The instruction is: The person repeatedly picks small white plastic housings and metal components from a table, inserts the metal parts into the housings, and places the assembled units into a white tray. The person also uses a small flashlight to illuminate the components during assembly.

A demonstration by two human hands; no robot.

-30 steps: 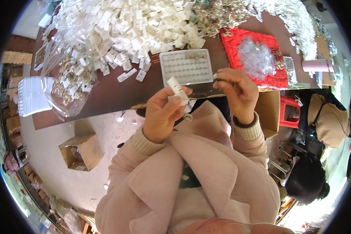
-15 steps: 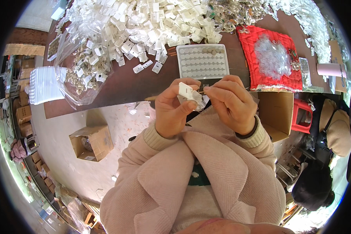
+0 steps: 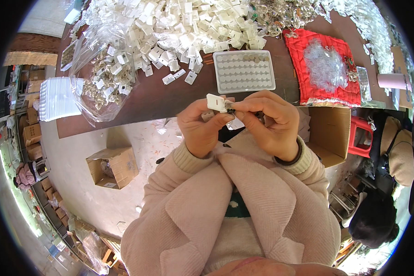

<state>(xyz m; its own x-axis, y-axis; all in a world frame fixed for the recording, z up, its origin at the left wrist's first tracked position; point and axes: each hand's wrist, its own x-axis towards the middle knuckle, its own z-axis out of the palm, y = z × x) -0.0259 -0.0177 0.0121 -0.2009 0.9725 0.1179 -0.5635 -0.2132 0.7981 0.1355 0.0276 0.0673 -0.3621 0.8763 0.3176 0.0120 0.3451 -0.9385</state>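
In front of my chest, my left hand [image 3: 198,131] pinches a small white plastic piece [image 3: 214,103] with a slot in its face. My right hand [image 3: 273,126] has thumb and forefinger closed at that piece's right edge, on something small and dark or shiny that I cannot make out. More white pieces of the same look lie in a large pile [image 3: 179,23] at the far side of the table. Just beyond my hands sits a white tray [image 3: 244,89] with rows of round cells, a few of the upper right ones darker.
A clear plastic bag [image 3: 85,103] of small parts and a stack of white trays [image 3: 60,99] lie at the left. Right of the tray, a red cloth [image 3: 303,69] bears clear plastic bits. Cardboard boxes [image 3: 119,168] [image 3: 331,133] and a red stool [image 3: 361,136] stand below table height.
My right fingers have come in from beside the white piece to its edge. My left hand has turned the piece so its slotted face is flatter to view.
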